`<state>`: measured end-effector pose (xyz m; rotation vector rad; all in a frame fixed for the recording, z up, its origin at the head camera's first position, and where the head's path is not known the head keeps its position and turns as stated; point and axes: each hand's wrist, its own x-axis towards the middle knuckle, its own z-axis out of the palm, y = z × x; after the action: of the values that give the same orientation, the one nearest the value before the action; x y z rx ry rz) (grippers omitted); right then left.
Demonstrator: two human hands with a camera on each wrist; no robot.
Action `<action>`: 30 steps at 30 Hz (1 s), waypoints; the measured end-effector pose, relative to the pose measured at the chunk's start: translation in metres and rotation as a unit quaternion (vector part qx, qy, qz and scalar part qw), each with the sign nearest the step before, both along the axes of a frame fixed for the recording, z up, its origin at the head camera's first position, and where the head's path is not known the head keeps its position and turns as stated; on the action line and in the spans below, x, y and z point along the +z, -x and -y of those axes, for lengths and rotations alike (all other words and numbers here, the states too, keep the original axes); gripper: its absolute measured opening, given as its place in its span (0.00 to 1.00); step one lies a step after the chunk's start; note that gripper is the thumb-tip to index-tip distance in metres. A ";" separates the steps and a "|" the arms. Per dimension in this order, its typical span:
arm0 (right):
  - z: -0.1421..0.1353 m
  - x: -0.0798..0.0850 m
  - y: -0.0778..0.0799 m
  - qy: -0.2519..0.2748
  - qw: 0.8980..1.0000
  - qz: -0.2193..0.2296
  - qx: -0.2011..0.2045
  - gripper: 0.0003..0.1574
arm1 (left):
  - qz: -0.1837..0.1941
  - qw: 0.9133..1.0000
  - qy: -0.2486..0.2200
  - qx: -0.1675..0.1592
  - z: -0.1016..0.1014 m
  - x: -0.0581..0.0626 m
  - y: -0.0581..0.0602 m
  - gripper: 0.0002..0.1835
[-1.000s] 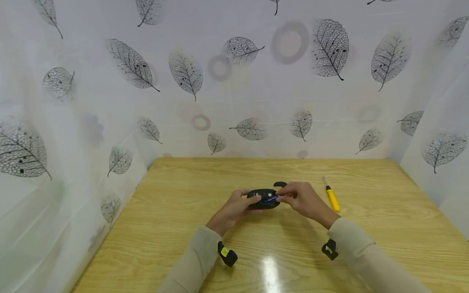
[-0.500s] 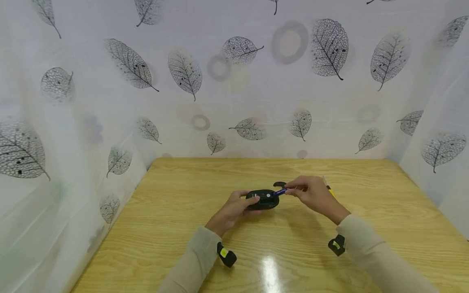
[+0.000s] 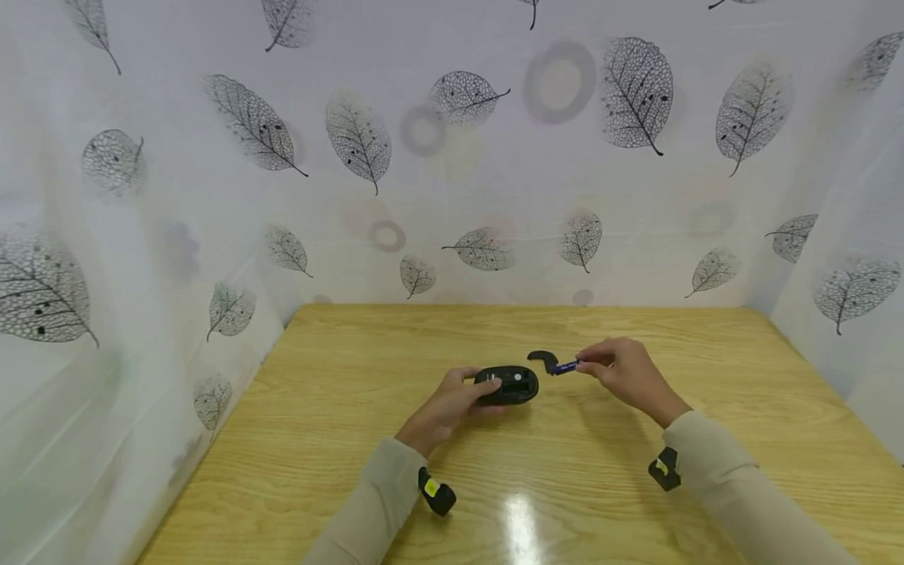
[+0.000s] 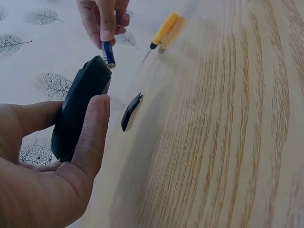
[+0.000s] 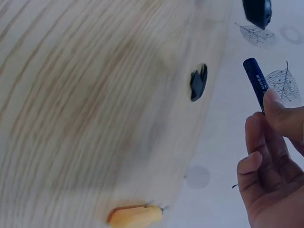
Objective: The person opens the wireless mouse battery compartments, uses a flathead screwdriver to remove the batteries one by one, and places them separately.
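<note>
A black computer mouse (image 3: 521, 374) is gripped in my left hand (image 3: 446, 406), with its underside and open battery compartment facing up. The thumb lies across its left part. To the right, my right hand (image 3: 628, 378) pinches a dark blue battery (image 3: 567, 367) by one end between thumb and fingertips, apart from the mouse. Between and behind the hands, a curved black battery cover (image 3: 542, 358) lies on the table. The left wrist view shows the mouse (image 4: 78, 109) from its side, fingers on one face and thumb on the other.
A screwdriver with a yellow handle (image 4: 166, 28) lies on the table (image 3: 367, 353) near my right hand; in the head view that hand hides it. A leaf-patterned curtain (image 3: 424, 180) hangs behind and along the sides.
My right hand has drawn the battery out of the mouse's compartment and carried it to the right. The left hand and the mouse have stayed almost in place.
</note>
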<state>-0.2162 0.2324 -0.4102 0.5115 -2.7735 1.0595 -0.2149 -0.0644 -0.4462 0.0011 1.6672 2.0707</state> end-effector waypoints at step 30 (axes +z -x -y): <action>-0.023 -0.033 0.022 -0.054 0.998 0.019 -0.038 0.08 | -0.006 1.000 0.001 -0.007 0.003 0.003 -0.002 0.30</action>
<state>-0.2384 0.2554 -0.4434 0.3981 -2.8697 0.9162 -0.2128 -0.0672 -0.4429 0.0236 1.6711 2.0629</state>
